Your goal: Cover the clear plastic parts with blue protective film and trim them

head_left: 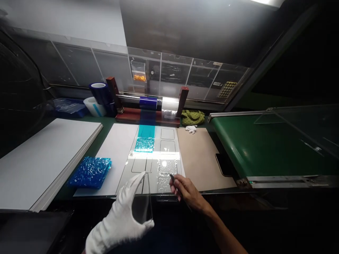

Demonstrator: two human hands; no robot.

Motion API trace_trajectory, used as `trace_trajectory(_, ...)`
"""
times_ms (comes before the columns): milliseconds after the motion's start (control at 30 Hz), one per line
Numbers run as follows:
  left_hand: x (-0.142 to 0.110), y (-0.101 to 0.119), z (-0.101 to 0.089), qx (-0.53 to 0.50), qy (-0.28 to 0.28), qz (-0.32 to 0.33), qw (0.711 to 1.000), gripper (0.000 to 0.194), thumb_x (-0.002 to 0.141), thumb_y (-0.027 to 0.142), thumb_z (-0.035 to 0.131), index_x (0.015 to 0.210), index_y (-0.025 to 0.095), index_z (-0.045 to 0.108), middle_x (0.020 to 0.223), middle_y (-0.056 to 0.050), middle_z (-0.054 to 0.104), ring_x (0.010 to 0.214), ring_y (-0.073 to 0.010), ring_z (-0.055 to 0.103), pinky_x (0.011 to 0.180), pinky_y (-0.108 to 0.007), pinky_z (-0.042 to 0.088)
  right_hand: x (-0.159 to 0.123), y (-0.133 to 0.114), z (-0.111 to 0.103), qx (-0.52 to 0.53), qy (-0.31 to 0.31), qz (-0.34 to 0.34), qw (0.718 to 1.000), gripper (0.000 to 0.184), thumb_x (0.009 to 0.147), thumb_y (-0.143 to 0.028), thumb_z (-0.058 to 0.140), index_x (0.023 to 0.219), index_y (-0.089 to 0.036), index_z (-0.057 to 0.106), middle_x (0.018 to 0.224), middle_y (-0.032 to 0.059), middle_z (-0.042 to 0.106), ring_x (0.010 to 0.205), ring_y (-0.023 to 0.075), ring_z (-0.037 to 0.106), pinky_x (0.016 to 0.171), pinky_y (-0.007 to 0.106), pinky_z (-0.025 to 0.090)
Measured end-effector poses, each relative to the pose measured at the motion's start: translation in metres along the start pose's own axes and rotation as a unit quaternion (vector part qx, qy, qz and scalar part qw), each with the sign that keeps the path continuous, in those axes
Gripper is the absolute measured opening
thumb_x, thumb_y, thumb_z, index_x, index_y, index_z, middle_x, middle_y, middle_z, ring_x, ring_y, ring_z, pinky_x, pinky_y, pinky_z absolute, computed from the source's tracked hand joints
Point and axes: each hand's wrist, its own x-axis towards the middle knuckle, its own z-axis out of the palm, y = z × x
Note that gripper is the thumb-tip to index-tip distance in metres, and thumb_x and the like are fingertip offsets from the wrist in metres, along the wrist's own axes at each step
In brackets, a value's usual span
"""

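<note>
My left hand (119, 213), in a white glove, grips a thin clear pane (148, 197) by its opposite edges between fingertips and thumb. My right hand (186, 192) is bare and pinches a small dark pointed tool (172, 177); its exact kind is hidden by the fingers. The tool's tip is close to a strip of wrinkled clear film (166, 165) over a pale sheet with black rectangular outlines (127, 178). Farther back on that sheet lies the end of a blue film strip (145, 135), which runs from a blue film roll (148, 102).
A wooden roll stand (127, 116) also bears a clear film roll (170, 105). Blue crumpled film (91, 173) and stacked white sheets (53, 151) lie left. Rightward are brown board (202, 158), a phone (224, 165), a green pouch (193, 116) and a green conveyor belt (265, 148).
</note>
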Motion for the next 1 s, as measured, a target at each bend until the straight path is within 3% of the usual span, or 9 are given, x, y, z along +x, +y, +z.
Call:
trace_trajectory(100,-0.001,0.008,-0.008,0.059,-0.016,0.057,0.996,0.11,0.054,0.046,0.07,0.144,0.022,0.011,0.14,-0.014,0.038,0.127,-0.0344,0.039,0.104,-0.05,0.038,-0.024,-0.041,0.028,-0.004,-0.023,-0.029,0.999,0.038,0.095,-0.046,0.031,0.104,-0.02,0.056,0.076,0.0007,0.052,0.065,0.0108,0.047,0.062,0.024,0.041)
trace_trajectory(167,-0.003,0.01,-0.013,0.062,-0.022,0.067,0.996,0.112,0.053,0.047,0.071,0.145,0.023,0.01,0.14,-0.013,0.039,0.126,-0.0346,0.04,0.103,-0.05,0.04,-0.032,-0.055,0.038,-0.046,-0.026,-0.032,0.998,0.034,0.09,-0.049,0.043,0.105,-0.022,0.057,0.079,0.0003,0.051,0.071,0.0124,0.048,0.067,0.025,0.041)
trace_trajectory(267,-0.006,0.014,-0.019,0.048,-0.046,0.068,0.995,0.112,0.054,0.052,0.07,0.145,0.024,0.012,0.14,-0.011,0.039,0.126,-0.0337,0.04,0.103,-0.047,0.041,-0.034,-0.057,0.049,-0.076,-0.03,-0.031,0.996,0.053,0.057,-0.057,0.075,0.092,-0.021,0.056,0.077,-0.0016,0.05,0.07,0.013,0.045,0.059,0.023,0.039)
trace_trajectory(333,-0.007,0.017,-0.024,0.039,-0.064,0.071,0.995,0.112,0.055,0.056,0.069,0.145,0.024,0.011,0.141,-0.01,0.037,0.127,-0.0324,0.039,0.104,-0.046,0.041,-0.031,-0.053,0.056,-0.092,-0.017,-0.038,0.995,0.064,0.036,-0.055,0.084,0.077,-0.02,0.05,0.073,-0.003,0.046,0.065,0.0112,0.04,0.052,0.021,0.034)
trace_trajectory(367,-0.008,0.018,-0.025,0.035,-0.07,0.072,0.994,0.111,0.056,0.057,0.069,0.145,0.024,0.011,0.142,-0.01,0.036,0.128,-0.0319,0.039,0.105,-0.045,0.04,-0.029,-0.051,0.058,-0.1,-0.014,-0.043,0.994,0.066,0.032,-0.055,0.085,0.073,-0.02,0.046,0.071,-0.0036,0.045,0.063,0.0102,0.037,0.05,0.021,0.032)
trace_trajectory(767,-0.009,0.024,-0.037,-0.007,-0.101,0.085,0.991,0.106,0.061,0.062,0.065,0.145,0.025,0.01,0.142,-0.011,0.034,0.128,-0.0308,0.038,0.104,-0.045,0.041,-0.027,-0.045,0.069,-0.121,0.004,-0.067,0.99,0.07,0.033,-0.065,0.079,0.074,-0.021,0.044,0.068,-0.0044,0.039,0.062,0.0099,0.032,0.05,0.022,0.026)
trace_trajectory(1000,-0.002,0.027,-0.041,-0.045,-0.133,0.101,0.985,0.109,0.06,0.061,0.066,0.145,0.022,0.009,0.144,-0.014,0.03,0.131,-0.0331,0.033,0.106,-0.049,0.036,-0.027,-0.049,0.076,-0.101,0.008,-0.049,0.994,0.073,0.032,-0.065,0.079,0.063,-0.021,0.03,0.063,-0.0069,0.031,0.057,0.0067,0.025,0.045,0.021,0.02)
